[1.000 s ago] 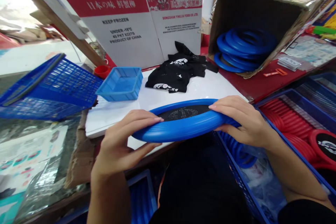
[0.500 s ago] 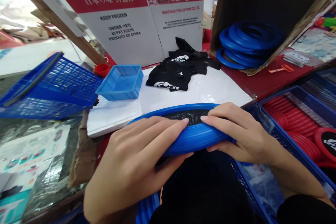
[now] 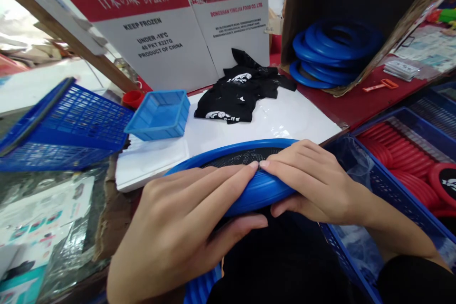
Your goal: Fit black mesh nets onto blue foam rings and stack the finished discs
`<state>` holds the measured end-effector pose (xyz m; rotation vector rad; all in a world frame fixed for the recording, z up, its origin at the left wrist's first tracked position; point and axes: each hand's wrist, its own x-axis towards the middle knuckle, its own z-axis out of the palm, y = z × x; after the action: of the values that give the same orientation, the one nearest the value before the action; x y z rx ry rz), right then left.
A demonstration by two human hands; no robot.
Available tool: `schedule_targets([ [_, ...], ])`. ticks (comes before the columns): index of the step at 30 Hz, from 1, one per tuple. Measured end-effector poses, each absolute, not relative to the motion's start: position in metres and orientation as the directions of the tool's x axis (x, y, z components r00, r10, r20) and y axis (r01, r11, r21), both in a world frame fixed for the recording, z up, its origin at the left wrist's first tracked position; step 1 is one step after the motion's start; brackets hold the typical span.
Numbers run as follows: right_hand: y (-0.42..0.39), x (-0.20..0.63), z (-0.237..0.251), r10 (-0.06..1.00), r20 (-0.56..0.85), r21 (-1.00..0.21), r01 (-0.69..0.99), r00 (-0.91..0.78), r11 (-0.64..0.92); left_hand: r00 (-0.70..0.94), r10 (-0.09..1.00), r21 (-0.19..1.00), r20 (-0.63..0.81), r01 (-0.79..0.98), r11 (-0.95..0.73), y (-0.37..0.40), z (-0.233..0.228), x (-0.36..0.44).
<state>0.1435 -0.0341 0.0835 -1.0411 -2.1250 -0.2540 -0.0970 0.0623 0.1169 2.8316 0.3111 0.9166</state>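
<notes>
Small blue tray (image 3: 159, 115), black printed cloths (image 3: 238, 92), carton of blue rings (image 3: 331, 52), blue basket (image 3: 67, 126)

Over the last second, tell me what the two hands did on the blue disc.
Both hands slid inward along the near rim of the blue mesh disc: the left hand from its left edge, the right hand from its right, until their fingertips meet. Both kept their grip. The black cloth pile and small blue tray stayed put.

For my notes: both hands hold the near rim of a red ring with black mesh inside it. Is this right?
Not quite: the head view shows the ring is blue, not red. The rest holds: the left hand and the right hand both grip its near rim, and black mesh fills it.
</notes>
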Motion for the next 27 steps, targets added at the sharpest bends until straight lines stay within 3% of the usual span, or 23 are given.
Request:
schedule_targets([
  [5, -0.030, 0.138, 0.088, 0.646, 0.682, -0.185, 0.773, -0.344, 0.607, 0.757, 0.239, 0.211, 0.608, 0.137, -0.968, 0.069, 0.109, -0.095],
  [15, -0.023, 0.129, 0.100, 0.702, 0.685, -0.332, 0.774, -0.196, 0.540, 0.644, 0.349, 0.247, 0.680, 0.248, -0.937, 0.064, 0.110, -0.087],
  [23, -0.016, 0.121, 0.095, 0.661, 0.739, -0.317, 0.799, -0.129, 0.510, 0.579, 0.381, 0.284, 0.721, 0.255, -0.925, 0.068, 0.107, -0.083],
  [27, -0.011, 0.124, 0.094, 0.659, 0.732, -0.289, 0.796, -0.174, 0.531, 0.609, 0.333, 0.261, 0.720, 0.206, -0.943, 0.075, 0.109, -0.083],
])
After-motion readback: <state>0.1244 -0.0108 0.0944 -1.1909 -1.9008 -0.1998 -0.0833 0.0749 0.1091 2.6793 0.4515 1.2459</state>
